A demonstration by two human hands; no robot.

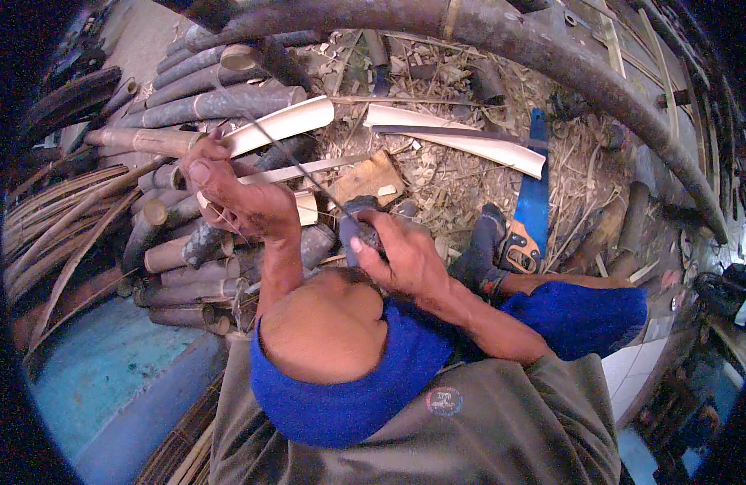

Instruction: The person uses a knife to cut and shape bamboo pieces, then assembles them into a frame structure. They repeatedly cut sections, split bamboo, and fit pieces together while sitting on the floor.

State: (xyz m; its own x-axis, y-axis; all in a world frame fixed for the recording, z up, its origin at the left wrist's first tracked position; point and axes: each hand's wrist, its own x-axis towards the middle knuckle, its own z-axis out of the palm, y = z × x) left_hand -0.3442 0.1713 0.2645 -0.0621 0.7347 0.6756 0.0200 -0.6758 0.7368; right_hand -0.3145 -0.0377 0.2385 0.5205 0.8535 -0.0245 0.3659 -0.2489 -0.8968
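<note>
Fingers (197, 172) of my left hand (235, 198) pinch a thin bamboo strip (296, 162) whose long axis runs from far left down to my right hand (397, 250), closed around a dark knife handle (358, 226), above the piled bamboo poles (203, 105).

beyond the right hand (401, 255) lies a blue-bladed saw (533, 198). pale cream split bamboo (458, 139) lies beyond both hands. blue shorts (405, 364) sit below them.
</note>
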